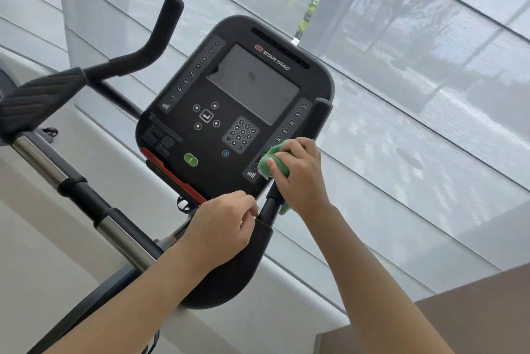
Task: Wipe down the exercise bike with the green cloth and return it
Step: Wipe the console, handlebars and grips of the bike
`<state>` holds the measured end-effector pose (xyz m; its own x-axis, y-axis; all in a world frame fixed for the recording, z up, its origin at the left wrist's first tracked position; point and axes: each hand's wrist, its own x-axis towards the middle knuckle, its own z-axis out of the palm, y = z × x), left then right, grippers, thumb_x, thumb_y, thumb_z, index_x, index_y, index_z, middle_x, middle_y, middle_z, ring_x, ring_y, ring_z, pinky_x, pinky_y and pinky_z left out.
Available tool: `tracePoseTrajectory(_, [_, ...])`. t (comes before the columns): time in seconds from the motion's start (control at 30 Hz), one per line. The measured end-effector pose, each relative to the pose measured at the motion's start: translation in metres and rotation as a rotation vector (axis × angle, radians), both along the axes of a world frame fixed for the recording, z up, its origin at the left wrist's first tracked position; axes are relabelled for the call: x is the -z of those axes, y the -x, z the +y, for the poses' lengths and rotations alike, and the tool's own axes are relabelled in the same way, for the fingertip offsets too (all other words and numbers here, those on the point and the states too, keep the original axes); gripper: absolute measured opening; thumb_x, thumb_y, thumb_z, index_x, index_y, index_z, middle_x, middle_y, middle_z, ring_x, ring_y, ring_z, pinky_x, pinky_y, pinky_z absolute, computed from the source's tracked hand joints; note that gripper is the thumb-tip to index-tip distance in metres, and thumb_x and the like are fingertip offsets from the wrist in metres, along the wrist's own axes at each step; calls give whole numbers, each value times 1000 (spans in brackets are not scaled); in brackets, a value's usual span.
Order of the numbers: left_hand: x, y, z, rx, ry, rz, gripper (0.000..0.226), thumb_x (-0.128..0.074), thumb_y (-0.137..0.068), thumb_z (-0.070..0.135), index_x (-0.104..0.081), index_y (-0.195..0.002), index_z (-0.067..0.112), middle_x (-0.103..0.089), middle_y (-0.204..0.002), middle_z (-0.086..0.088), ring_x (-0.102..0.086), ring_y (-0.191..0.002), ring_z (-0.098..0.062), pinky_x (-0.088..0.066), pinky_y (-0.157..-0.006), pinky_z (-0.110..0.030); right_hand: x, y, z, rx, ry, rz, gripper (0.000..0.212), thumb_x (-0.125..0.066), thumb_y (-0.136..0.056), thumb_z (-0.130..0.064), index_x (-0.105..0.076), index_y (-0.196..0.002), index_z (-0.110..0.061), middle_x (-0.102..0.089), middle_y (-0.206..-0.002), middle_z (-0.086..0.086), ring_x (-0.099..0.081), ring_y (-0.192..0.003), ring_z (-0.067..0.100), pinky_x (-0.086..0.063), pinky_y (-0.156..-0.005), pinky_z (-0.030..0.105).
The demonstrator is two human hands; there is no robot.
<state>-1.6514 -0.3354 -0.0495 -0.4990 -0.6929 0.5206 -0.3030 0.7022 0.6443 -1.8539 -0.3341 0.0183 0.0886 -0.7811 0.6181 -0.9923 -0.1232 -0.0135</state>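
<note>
While my right hand (298, 173) squeezes the green cloth (271, 164) against the bottom corner of the bike screen (229, 101), I am in the wiping step. My left hand (223, 224), fingers curled, rests on the handlebar (258, 241). Next I should rub across the buttons.

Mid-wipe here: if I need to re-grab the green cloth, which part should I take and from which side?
Take the bunched upper part of the green cloth, where it bulges against the console beside the right hand. Come from the console's lower right edge, as that hand does. The tail hanging behind the handlebar post is thin and partly hidden, probably a poorer hold.
</note>
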Motion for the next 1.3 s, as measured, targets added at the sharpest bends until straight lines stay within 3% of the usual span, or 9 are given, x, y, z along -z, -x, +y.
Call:
tracePoseTrajectory(0.07, [-1,0,-1,1,-2,-4,20,-48,-93,19,-66,-87,22,-65,-81,10,-60,-70,-12,-54,-59,-34,7,-4,8,2,-51,-126,20,-71,-99,-26,-81,-92,-10,-69,-104,-5,-50,-113,22,-46,-101,40])
tracePoseTrajectory(0.23, [-4,0,2,-66,35,24,23,-45,-92,23,-66,-82,23,-63,-76,10,-54,-63,-11,-47,-53,-29,23,-34,44,-34,-51,-346,18,-71,-98,-25,-82,-95,-11,-65,-104,-8,-48,-113,20,-44,-101,27])
tracePoseTrajectory(0.43, [-16,-11,7,-210,-18,153,16,-47,-78,4,-50,-82,20,-46,-65,8,-40,-50,-11,-31,-46,-18,47,-62,83,3,-32,-506,12,-74,-98,-25,-83,-102,-19,-64,-109,-14,-48,-117,14,-39,-103,20])
tracePoseTrajectory(0.63, [-12,-4,5,-77,47,64,17,-52,-82,4,-53,-88,19,-49,-82,9,-41,-59,-12,-32,-50,-15,41,-32,67,-144,-13,-207,21,-71,-101,-26,-81,-105,-9,-66,-110,3,-53,-110,27,-48,-100,32])
tracePoseTrajectory(0.77, [-7,-2,4,-33,63,25,19,-60,-86,1,-56,-93,19,-53,-90,8,-51,-67,-13,-49,-53,-28,17,-8,28,-238,-4,-26,18,-76,-99,-23,-81,-98,-5,-67,-100,8,-55,-98,30,-51,-88,36])
tracePoseTrajectory(0.87, [-6,-3,4,-37,55,17,16,-58,-88,3,-58,-93,18,-55,-90,8,-54,-69,-14,-52,-54,-32,5,4,17,-333,-36,124,20,-74,-100,-23,-79,-95,-4,-66,-98,10,-55,-92,31,-51,-86,35])
tracePoseTrajectory(1.07, [-7,-3,5,-59,46,-15,15,-56,-87,5,-59,-87,20,-55,-81,11,-49,-64,-12,-44,-51,-24,-16,19,-10,-137,52,198,26,-69,-101,-28,-77,-85,-9,-64,-92,4,-52,-87,28,-53,-77,41])
tracePoseTrajectory(1.2, [-13,-4,5,-138,15,62,25,-62,-81,-5,-56,-94,16,-51,-82,10,-48,-68,-11,-49,-52,-31,1,-7,6,-50,-43,-17,24,-71,-98,-34,-83,-87,-16,-64,-93,-6,-49,-92,22,-51,-75,37])
tracePoseTrajectory(1.3, [-15,-4,5,-150,47,85,26,-55,-79,-2,-55,-99,15,-48,-90,10,-46,-76,-12,-42,-55,-22,11,-21,29,-39,-94,-200,21,-71,-97,-36,-84,-93,-19,-64,-98,-10,-49,-98,20,-52,-81,37])
